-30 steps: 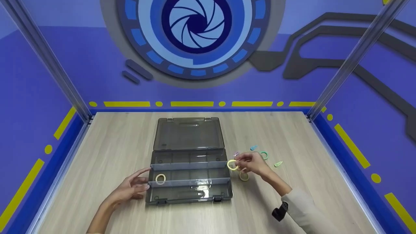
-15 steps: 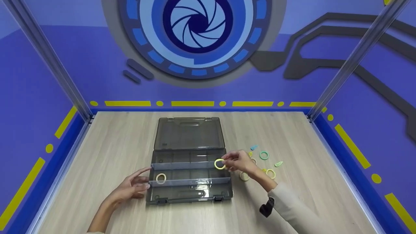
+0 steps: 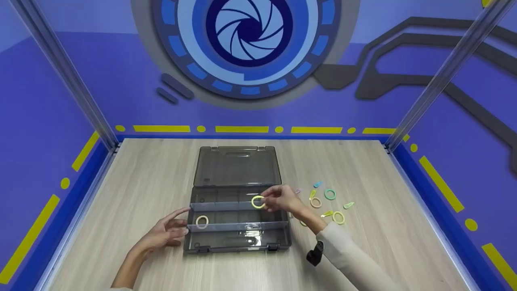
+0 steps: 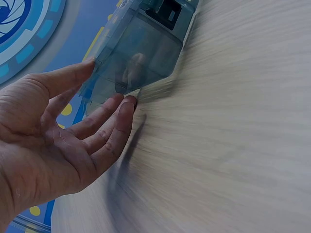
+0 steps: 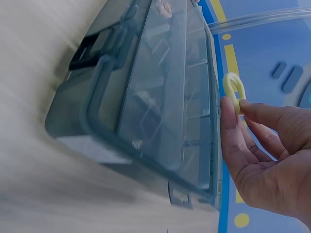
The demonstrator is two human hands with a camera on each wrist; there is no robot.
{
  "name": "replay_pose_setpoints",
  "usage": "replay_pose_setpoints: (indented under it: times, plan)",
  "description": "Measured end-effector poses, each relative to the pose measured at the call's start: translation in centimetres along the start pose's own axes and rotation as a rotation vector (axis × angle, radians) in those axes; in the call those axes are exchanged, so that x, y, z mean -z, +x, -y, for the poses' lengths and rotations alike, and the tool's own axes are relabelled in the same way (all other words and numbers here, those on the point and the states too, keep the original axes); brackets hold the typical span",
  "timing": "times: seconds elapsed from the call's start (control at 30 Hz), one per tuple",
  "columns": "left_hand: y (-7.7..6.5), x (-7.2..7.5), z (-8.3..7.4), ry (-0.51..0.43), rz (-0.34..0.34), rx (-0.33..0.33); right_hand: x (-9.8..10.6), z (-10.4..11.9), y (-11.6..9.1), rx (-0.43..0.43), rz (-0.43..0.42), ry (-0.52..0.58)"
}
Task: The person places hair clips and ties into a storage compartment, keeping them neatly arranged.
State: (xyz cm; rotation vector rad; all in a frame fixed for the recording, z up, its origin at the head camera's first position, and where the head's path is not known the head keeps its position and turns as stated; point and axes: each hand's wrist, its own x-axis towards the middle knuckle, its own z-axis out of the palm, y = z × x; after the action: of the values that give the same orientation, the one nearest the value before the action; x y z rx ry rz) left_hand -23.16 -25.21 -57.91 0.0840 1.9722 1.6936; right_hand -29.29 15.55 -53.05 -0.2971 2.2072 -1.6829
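My right hand (image 3: 284,200) pinches a pale yellow hair tie (image 3: 253,202) between thumb and fingertips, above the box's compartments. In the right wrist view the hair tie (image 5: 231,80) stands upright between the fingertips. The smoky, see-through plastic box (image 3: 220,239) lies with its lid (image 3: 238,171) folded back. Two lengthwise dividers (image 3: 238,225) split it into long compartments. A beige hair tie (image 3: 197,222) is at the left end, by the front divider. My left hand (image 3: 159,234) rests its fingertips at the box's left side, fingers loosely extended; the left wrist view shows the thumb touching the wall.
Right of the box lie a green hair tie (image 3: 325,194), a beige one (image 3: 311,203), a yellow one (image 3: 333,218) and one partly behind my right wrist. Among them are several hair clips, including a blue (image 3: 318,184) and a green one (image 3: 349,205). Blue walls surround the table.
My right hand has carried the yellow hair tie leftward, from beside the box's right edge to over its compartments. The clips and ties it covered now show. My left hand stays at the box.
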Motion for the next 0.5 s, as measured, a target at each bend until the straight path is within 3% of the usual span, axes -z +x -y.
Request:
replay_pose_setpoints:
  times: [0.27, 0.5]
  plan:
    - [0.0, -0.2, -0.1, 0.013, -0.005, -0.009, -2.0, -0.3, 0.8, 0.039, 0.015, 0.025]
    - [-0.1, 0.2, -0.2, 0.003, 0.005, -0.009, -4.0, -0.7, 1.6, 0.022, 0.002, 0.039]
